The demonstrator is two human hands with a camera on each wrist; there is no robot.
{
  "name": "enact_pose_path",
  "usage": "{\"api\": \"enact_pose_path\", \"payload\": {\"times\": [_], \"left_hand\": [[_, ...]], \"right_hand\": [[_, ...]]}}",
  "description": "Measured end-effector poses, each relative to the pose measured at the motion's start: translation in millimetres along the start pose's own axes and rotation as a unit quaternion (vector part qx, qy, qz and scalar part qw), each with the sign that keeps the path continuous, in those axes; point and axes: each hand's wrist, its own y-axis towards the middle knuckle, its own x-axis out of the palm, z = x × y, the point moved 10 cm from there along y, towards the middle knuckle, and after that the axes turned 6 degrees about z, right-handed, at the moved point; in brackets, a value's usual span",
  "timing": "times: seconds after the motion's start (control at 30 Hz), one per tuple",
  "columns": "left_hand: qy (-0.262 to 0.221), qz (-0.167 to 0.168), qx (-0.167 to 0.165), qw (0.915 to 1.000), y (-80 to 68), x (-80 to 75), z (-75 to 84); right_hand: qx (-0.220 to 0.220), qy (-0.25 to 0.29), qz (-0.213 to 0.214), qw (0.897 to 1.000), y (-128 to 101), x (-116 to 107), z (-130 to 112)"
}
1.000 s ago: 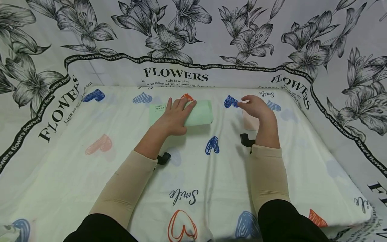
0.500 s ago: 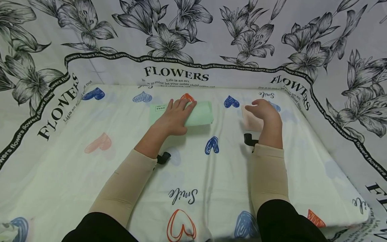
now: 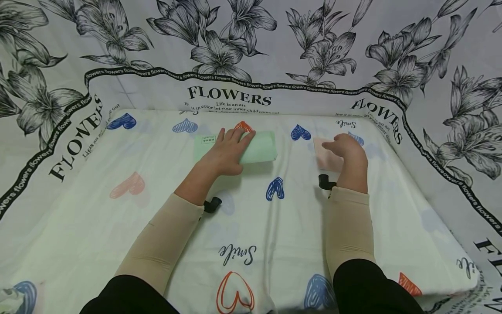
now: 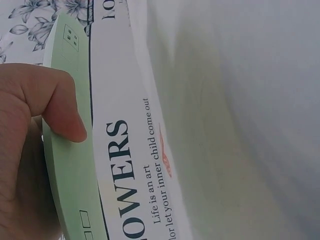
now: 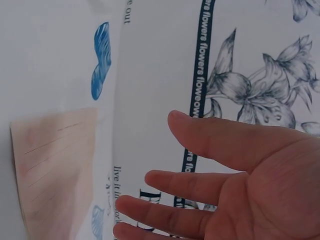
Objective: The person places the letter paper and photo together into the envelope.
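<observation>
My left hand (image 3: 225, 152) holds a pale green envelope (image 3: 260, 147) at the far middle of the table. Its fingers spread across the top face. In the left wrist view, the thumb presses the other face of the envelope (image 4: 75, 175), which carries small printed boxes at both ends. A shadow falls on the cloth below it. To the right, my right hand (image 3: 347, 150) is over the right side of a pale pink card (image 3: 324, 158), covering part of it. The right wrist view shows that hand (image 5: 240, 180) with straight, spread fingers and nothing in it, and the card (image 5: 55, 170) bearing printed lines.
A white cloth (image 3: 164, 244) printed with hearts and "Smile" covers the table. Behind and at the sides hangs a floral curtain (image 3: 313, 52) with "FLOWERS" lettering. Black wrist mounts (image 3: 213, 205) stick out from the sleeves.
My right hand has moved a little right and back toward the body, uncovering more of the pink card. My left hand and the green envelope have stayed in place.
</observation>
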Motion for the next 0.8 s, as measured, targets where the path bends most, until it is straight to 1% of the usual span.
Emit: {"api": "enact_pose_path", "payload": {"times": [0.3,0.57,0.8], "left_hand": [[0.004,-0.006,-0.001,1.0000,-0.8,-1.1,1.3],[0.004,-0.003,-0.001,1.0000,-1.8,-1.5,1.3],[0.014,-0.001,0.001,0.9999,-1.3,-0.5,1.3]], "right_hand": [[0.018,0.003,-0.010,1.000,10.2,6.0,13.2],[0.018,0.012,-0.005,1.000,19.6,10.5,23.3],[0.040,0.026,-0.003,0.999,23.3,12.9,31.7]]}}
